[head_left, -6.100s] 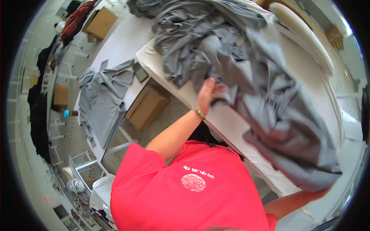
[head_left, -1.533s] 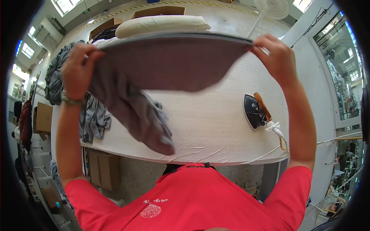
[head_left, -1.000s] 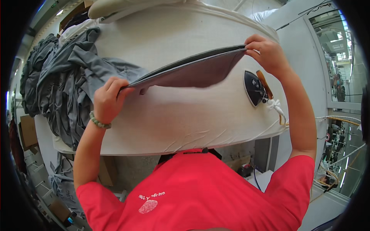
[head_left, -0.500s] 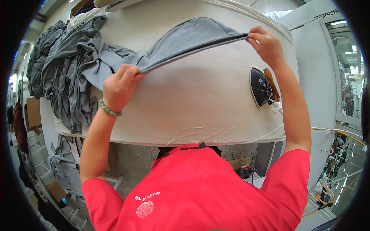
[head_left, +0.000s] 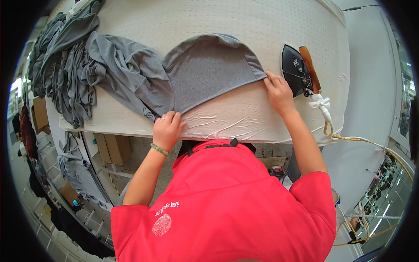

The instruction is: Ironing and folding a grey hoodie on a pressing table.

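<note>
A grey knit shirt (head_left: 209,70) is spread on the padded white table (head_left: 244,126), its wide sleeve lying nearly flat with a curved far edge. My left hand (head_left: 167,131), with a green bead bracelet and a ring, is closed on the shirt's near edge, where the sleeve seam meets the body. At the sleeve's hem my right hand (head_left: 280,92) pinches the near corner; its thumb is mostly hidden. Between my hands the sleeve's near edge runs straight. Left of the seam, the shirt's body lies wrinkled, with a dark printed mark near the table edge.
A black iron (head_left: 296,70) with a wooden handle rests just beyond my right hand. Its wrapped cord (head_left: 349,138) trails off right. Heaped grey garments (head_left: 65,65) cover the table's left end. Below left are another grey garment (head_left: 80,174) and a cardboard box (head_left: 114,148).
Both hands have come down and nearer to me, bringing the sleeve from a raised, stretched fold to lying spread on the table. My left hand has also shifted right.
</note>
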`<state>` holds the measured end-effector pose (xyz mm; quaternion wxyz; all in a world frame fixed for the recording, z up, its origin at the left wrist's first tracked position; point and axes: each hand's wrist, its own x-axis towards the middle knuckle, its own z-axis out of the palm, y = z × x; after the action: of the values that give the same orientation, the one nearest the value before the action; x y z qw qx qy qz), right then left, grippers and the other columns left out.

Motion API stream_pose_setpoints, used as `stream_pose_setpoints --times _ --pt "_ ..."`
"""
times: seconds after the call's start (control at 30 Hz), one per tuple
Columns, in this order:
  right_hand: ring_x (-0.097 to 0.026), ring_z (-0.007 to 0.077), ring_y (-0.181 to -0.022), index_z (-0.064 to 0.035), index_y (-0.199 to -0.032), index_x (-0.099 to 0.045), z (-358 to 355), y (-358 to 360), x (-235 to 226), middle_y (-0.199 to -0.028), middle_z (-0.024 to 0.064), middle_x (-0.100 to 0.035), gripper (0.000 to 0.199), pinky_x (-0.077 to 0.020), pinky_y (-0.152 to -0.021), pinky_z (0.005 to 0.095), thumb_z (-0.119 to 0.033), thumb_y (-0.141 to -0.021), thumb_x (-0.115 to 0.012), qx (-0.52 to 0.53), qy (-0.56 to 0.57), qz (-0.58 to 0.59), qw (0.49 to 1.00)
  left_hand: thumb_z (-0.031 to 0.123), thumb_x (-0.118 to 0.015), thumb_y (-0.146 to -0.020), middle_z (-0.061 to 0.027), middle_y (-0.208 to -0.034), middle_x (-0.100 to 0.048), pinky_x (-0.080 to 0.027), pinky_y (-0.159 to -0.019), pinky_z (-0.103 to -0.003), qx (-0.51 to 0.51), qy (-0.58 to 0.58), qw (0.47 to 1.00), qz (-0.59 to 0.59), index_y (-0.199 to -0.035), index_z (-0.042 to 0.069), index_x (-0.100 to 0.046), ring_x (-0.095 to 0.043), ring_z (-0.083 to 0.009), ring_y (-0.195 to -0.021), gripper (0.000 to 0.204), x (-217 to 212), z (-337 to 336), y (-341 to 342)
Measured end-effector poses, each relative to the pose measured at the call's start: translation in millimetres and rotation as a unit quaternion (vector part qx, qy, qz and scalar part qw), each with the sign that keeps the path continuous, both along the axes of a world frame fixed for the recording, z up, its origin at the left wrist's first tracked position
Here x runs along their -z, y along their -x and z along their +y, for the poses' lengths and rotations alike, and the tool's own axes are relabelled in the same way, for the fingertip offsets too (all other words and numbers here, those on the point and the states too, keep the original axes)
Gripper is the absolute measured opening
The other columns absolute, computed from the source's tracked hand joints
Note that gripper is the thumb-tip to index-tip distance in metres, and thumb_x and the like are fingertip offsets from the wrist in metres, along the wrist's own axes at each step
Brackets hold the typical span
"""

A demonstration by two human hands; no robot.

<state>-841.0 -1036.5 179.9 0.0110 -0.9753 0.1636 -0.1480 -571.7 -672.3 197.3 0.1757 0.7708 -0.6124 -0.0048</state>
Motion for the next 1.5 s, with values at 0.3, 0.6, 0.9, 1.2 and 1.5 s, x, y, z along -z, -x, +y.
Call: stream_pose_setpoints --times 0.3,0.6,0.9,1.2,1.5 --pt "-0.069 0.0344 -0.105 -0.0066 -0.121 -0.068 -15 -126 9 -0.115 0.0129 -0.071 0.038 -0.0566 -0.089 0.0416 -0.031 -0.093 -0.077 0.197 -0.177 -0.066 0.962 0.016 -0.071 -0.089 -0.0100 -0.113 -0.068 -0.056 -0.090 -0.044 0.137 0.131 0.975 0.115 -0.117 0.012 -0.069 -0.068 -0.0296 -0.103 0.028 18 -153 -4" --pt "-0.071 0.0282 -0.086 -0.0060 -0.103 -0.070 -10 -78 13 -0.096 0.0095 -0.073 0.038 -0.0560 -0.073 0.0399 -0.042 -0.093 -0.077 0.270 -0.210 -0.117 0.933 0.028 -0.064 -0.098 -0.0104 -0.162 -0.046 -0.030 -0.126 -0.052 0.124 0.021 0.991 0.037 -0.149 0.018 -0.056 -0.039 -0.0304 -0.153 0.052 45 -210 23" --pt "-0.071 0.0329 -0.074 -0.0030 -0.090 -0.070 6 -34 17 -0.081 0.0138 -0.073 0.035 -0.0533 -0.065 0.0414 -0.037 -0.091 -0.080 0.325 -0.471 -0.014 0.820 0.041 -0.055 -0.104 -0.0089 -0.171 -0.032 -0.019 -0.131 -0.051 0.218 -0.048 0.974 0.023 -0.162 0.019 -0.042 -0.026 -0.0307 -0.159 0.064 53 -232 33" --pt "-0.071 0.0308 -0.094 -0.0049 -0.119 -0.069 -40 24 -63 -0.108 0.0119 -0.074 0.035 -0.0573 -0.082 0.0416 -0.029 -0.094 -0.077 0.151 -0.082 -0.157 0.972 0.043 -0.057 -0.103 -0.0101 -0.171 -0.032 -0.018 -0.131 -0.049 0.182 -0.152 0.971 0.028 -0.162 0.009 -0.039 -0.026 -0.0303 -0.159 0.071 37 -160 39" --pt "-0.070 0.0337 -0.105 -0.0077 -0.138 -0.058 -47 41 -47 -0.122 0.0140 -0.069 0.045 -0.0561 -0.087 0.0486 -0.028 -0.099 -0.069 0.324 -0.032 0.067 0.943 0.038 -0.064 -0.098 -0.0163 -0.168 -0.037 -0.022 -0.130 -0.049 0.142 -0.053 0.983 0.102 -0.158 0.003 -0.042 -0.031 -0.0324 -0.157 0.073 51 -190 105"
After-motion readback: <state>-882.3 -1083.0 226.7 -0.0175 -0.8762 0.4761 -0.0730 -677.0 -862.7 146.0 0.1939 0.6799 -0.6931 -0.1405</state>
